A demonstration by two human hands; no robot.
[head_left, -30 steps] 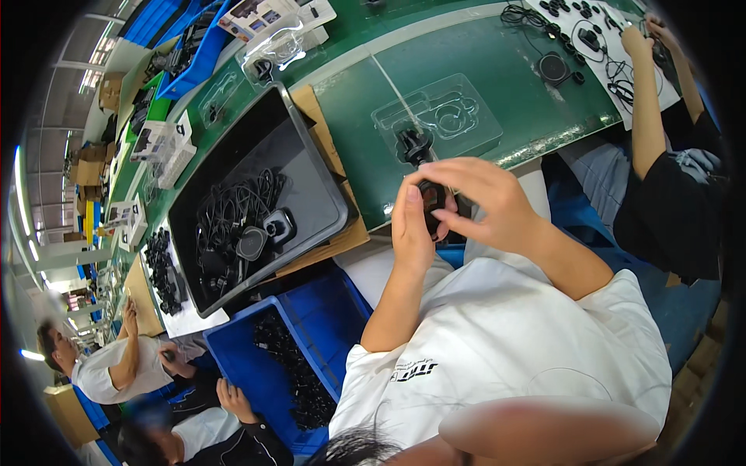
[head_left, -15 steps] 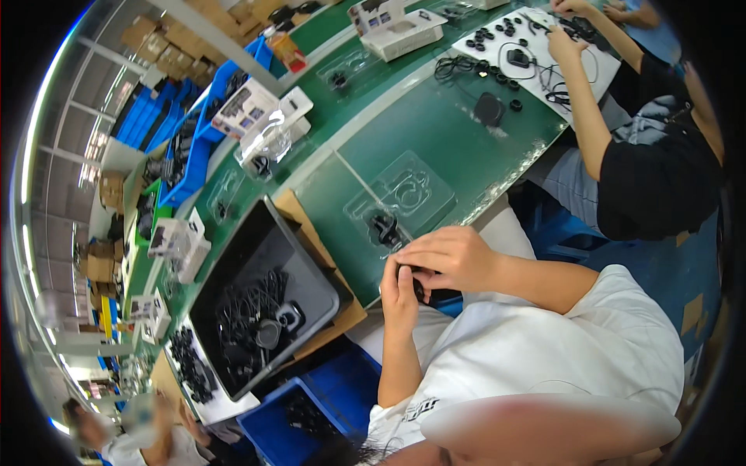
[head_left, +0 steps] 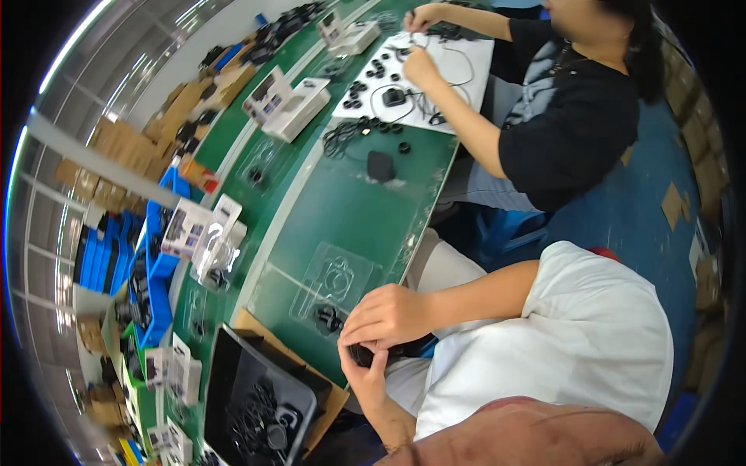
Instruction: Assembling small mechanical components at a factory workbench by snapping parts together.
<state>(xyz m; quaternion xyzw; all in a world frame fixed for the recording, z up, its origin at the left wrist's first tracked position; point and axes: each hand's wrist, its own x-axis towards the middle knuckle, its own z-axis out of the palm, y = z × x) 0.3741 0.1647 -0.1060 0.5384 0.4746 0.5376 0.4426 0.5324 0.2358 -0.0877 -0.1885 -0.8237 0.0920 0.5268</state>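
My right hand [head_left: 395,314] and my left hand [head_left: 368,380] are closed together at the table's front edge. Between them is a small dark part [head_left: 360,355], mostly covered by fingers, so its kind is unclear. The right hand lies over it from above; the left supports it from below, thumb raised. Right beside the hands, a black clip-like mount [head_left: 329,318] rests at the end of a clear plastic blister tray [head_left: 342,272] on the green table [head_left: 311,210].
A black bin [head_left: 299,380] with cables and dark devices stands left of my hands, against cardboard. Behind are opened white boxes [head_left: 299,109]. A co-worker in black [head_left: 559,147] handles small parts at a white sheet [head_left: 466,70]. A black square pad [head_left: 380,166] lies between us.
My view has turned, so the table, the bin and my hands appear farther left and the co-worker shows more fully. Both hands still hold the dark part, the right one now covering more of it.
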